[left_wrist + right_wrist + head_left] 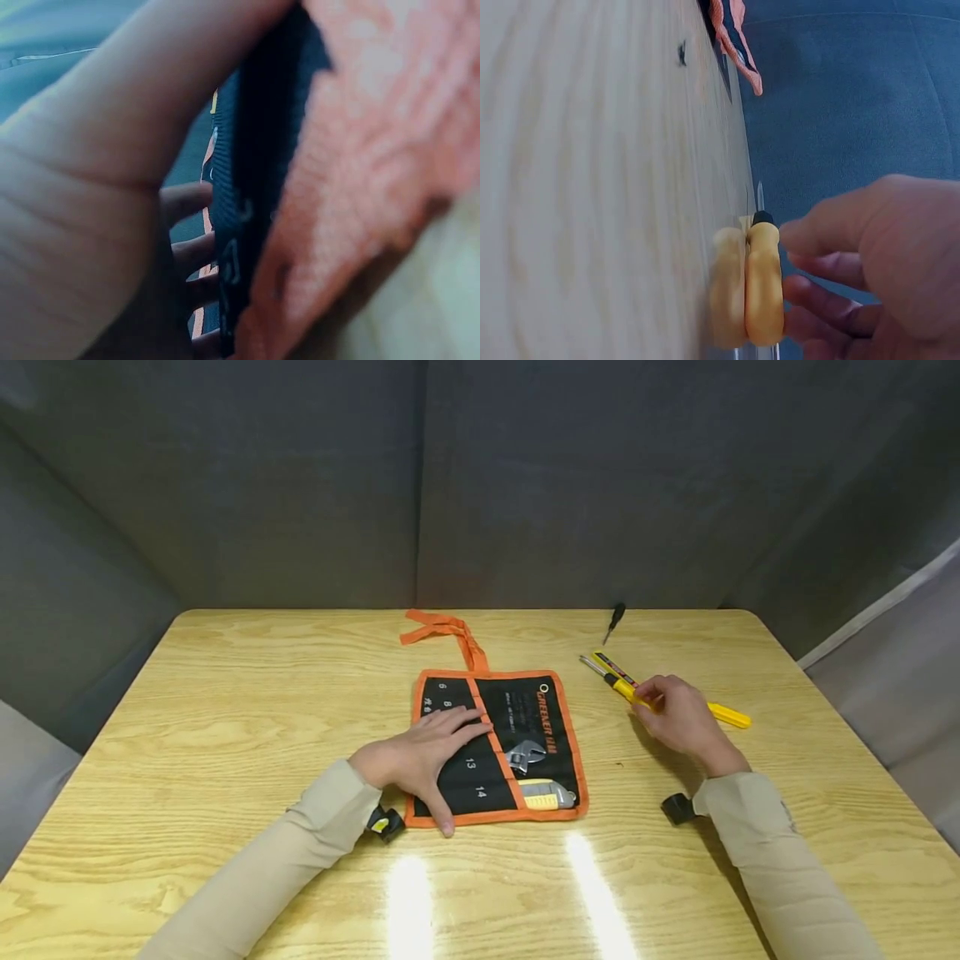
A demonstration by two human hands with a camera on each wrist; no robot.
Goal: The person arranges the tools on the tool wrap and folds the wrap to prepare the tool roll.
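At centre, left hand splayed on tool pouch; middle right, right hand half-curled at screwdriver, whether gripping we cannot tell.

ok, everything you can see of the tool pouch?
The tool pouch is black, fabric-looking, with orange trim, orange ties at the far edge, white numbers and orange GREENER lettering. It lies open on the table; an adjustable wrench and yellow utility knife protrude from its pockets. The left hand rests on its left side.
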